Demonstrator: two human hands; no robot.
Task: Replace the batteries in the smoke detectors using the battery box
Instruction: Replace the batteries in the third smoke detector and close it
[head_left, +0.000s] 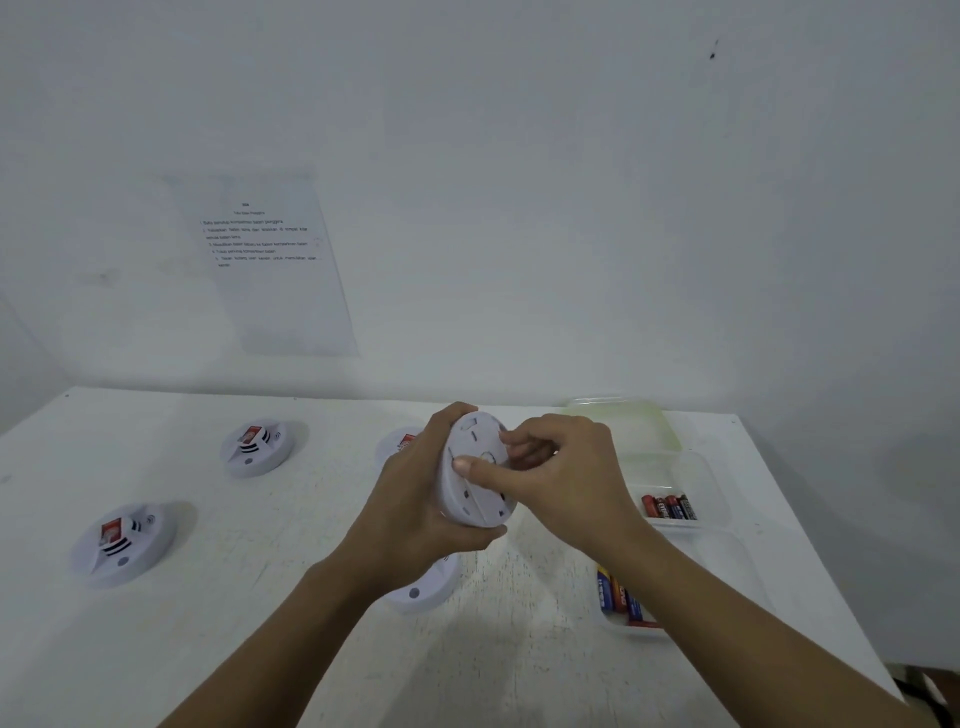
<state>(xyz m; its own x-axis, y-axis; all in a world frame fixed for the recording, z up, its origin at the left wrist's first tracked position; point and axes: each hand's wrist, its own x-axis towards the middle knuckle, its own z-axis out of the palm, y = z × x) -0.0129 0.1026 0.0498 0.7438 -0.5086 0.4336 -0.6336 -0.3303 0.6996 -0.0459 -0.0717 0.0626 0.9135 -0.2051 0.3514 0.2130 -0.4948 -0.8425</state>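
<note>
My left hand (415, 499) grips a round white smoke detector (475, 486) lifted above the table, its flat back turned toward me. My right hand (556, 478) grips the detector's right side, thumb pressed on the back plate and fingers curled over the rim. Further white detectors lie on the table: one at far left (122, 543), one at back left (257, 447), one partly hidden behind my left hand (397, 444), and one under my left wrist (426, 590). A clear box (722, 509) holds dark and red batteries (670, 506). A nearer clear box (737, 566) holds blue and orange batteries (618, 597).
The white table (234, 623) stands against a white wall. A printed instruction sheet (270, 260) hangs on the wall at left. A pale green lid (623, 423) lies behind the battery boxes. The table's right edge runs down past the boxes.
</note>
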